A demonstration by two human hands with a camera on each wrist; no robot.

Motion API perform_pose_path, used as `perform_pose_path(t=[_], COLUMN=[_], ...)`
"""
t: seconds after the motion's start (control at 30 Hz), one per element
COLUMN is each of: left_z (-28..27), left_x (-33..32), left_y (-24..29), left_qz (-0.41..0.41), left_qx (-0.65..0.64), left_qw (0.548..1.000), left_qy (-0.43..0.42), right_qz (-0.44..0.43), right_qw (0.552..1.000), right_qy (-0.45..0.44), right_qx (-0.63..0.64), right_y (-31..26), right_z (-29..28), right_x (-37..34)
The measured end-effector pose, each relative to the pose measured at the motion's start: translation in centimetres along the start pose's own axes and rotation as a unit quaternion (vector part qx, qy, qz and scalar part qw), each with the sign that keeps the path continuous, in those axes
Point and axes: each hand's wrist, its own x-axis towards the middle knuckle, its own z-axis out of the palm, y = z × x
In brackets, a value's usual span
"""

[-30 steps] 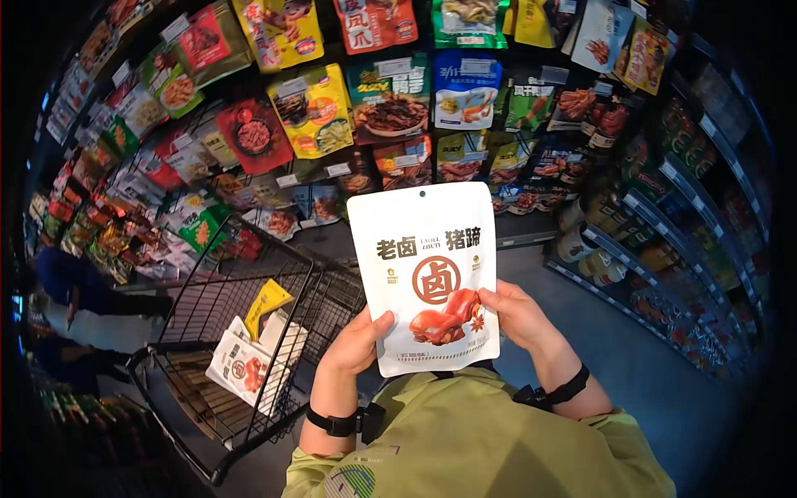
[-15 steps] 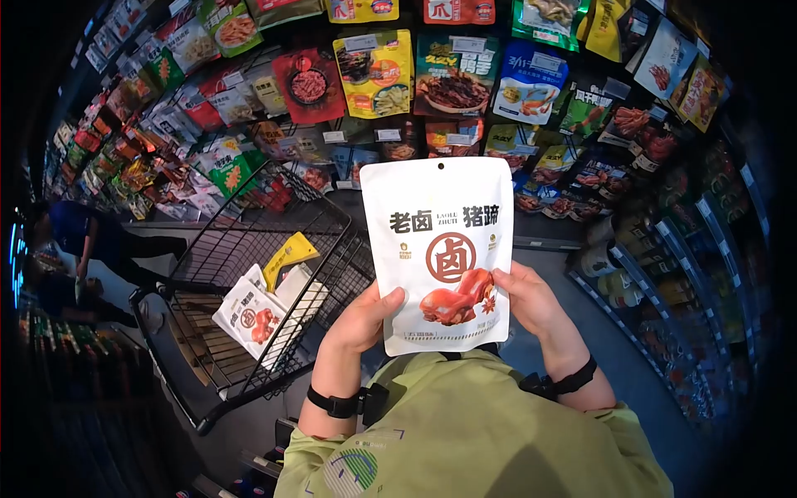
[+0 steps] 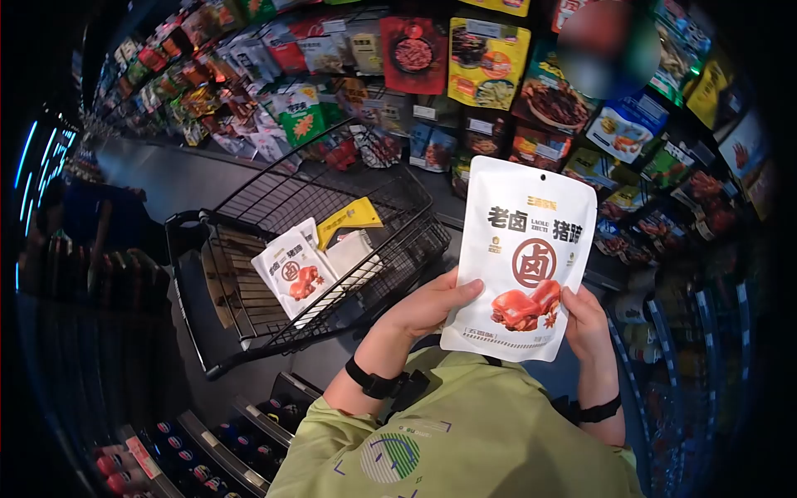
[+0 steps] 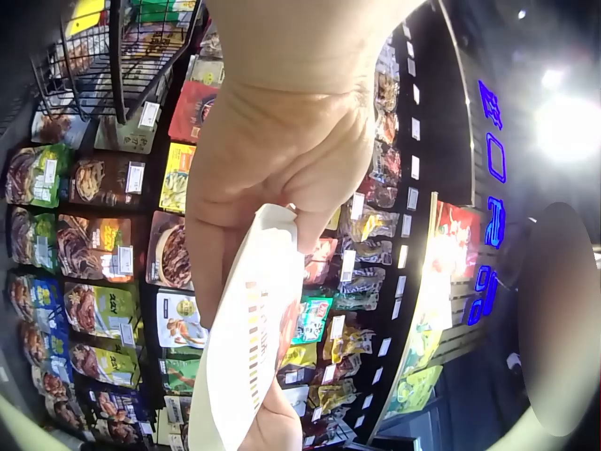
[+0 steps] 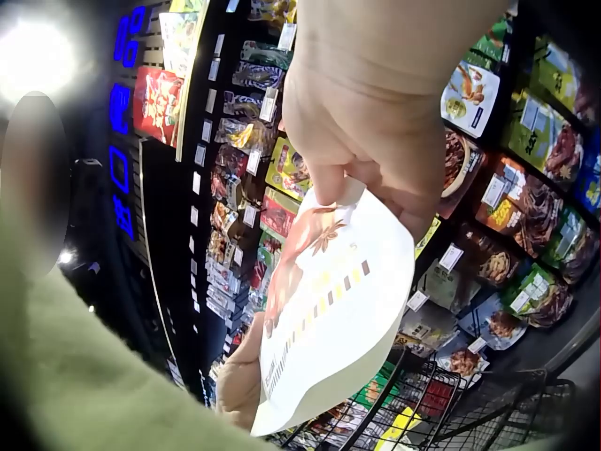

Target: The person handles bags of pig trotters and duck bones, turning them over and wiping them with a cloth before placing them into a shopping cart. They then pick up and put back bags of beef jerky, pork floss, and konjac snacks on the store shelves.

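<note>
A white food pouch [image 3: 531, 199] printed with pig's trotters is held upright in front of the chest, its front facing the head camera. My left hand [image 3: 427, 309] pinches its lower left edge, thumb on the front and fingers behind. On the opposite edge my right hand [image 3: 588, 324] grips it likewise, the thumb beside the printed meat. Both wrist views catch the pouch [image 4: 246, 338] [image 5: 329, 301] from its bottom end, between the two hands. A matching white pouch [image 3: 290, 270] lies in the shopping cart [image 3: 249, 343], next to a yellow packet [image 3: 349, 222].
Shelves of hanging snack packets, among them a red one [image 3: 413, 54] and a yellow one [image 3: 488, 62], rise ahead. More shelving [image 3: 664, 349] curves along the right. Bottles [image 3: 199, 473] stand in a rack at the lower left. The cart is close on the left.
The head view has turned left, so cart, shelves and pouch sit further right in it. Both hands keep their hold on the pouch. The people at the left are now hardly visible.
</note>
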Motion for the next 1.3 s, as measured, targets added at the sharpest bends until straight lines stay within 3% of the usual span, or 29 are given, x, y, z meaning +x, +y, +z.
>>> perform_pose_path(t=[0.13,0.7,0.83,0.97,1.13,1.3], left_z=[-1.7,-7.3,-6.9,-8.2,-7.7,-7.9], left_x=[-0.8,-4.3,-4.2,-3.4,-1.9,1.7], left_y=[0.3,1.5,2.9,3.1,5.9,7.5], left_qz=[0.009,0.075,0.063,0.114,0.166,0.183], left_qx=[-0.021,-0.072,-0.026,-0.063,-0.017,0.009], left_qw=[1.0,0.991,0.975,0.95,0.923,0.925], left_qy=[-0.016,0.079,0.209,0.282,0.346,0.332], right_qz=[0.014,0.125,0.129,0.217,0.174,0.09], right_qw=[1.0,0.989,0.984,0.961,0.942,0.944], right_qy=[-0.016,-0.06,-0.118,-0.168,-0.277,-0.287], right_qx=[-0.007,-0.048,-0.03,-0.024,-0.073,-0.132], right_y=[0.4,1.5,1.4,0.0,-2.9,-3.5], right_z=[1.0,6.5,6.3,7.0,8.2,6.1], right_x=[1.4,9.1,12.4,16.4,20.7,23.4])
